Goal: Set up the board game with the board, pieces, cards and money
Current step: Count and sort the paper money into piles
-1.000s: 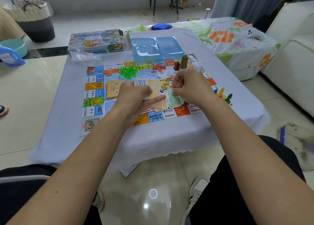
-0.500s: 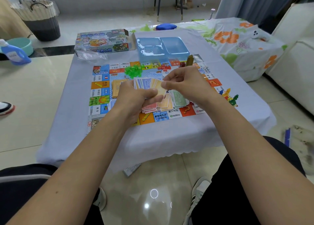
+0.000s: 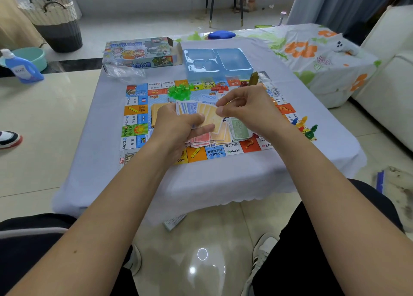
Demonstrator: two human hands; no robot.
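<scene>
The colourful game board [image 3: 134, 125] lies flat on the cloth-covered table [image 3: 107, 175]. My left hand [image 3: 176, 130] grips a fanned stack of paper money [image 3: 196, 111], blue notes behind, orange in front. My right hand [image 3: 248, 110] pinches the top orange note at its right edge. Below the hands, piles of red, orange and green notes [image 3: 239, 129] lie on the board. Green houses [image 3: 180, 92] and red pieces [image 3: 220, 87] sit near the far side. Coloured pawns [image 3: 306, 127] stand off the board's right edge.
A blue plastic tray [image 3: 218, 62] and the game box [image 3: 138, 53] with a clear bag sit at the table's far end. A second flowered table stands at the right, a sofa beyond. A detergent bottle [image 3: 22, 68] and basket are on the left.
My right hand has risen from the green pile on the board to the fanned notes in my left hand and now pinches the front orange note.
</scene>
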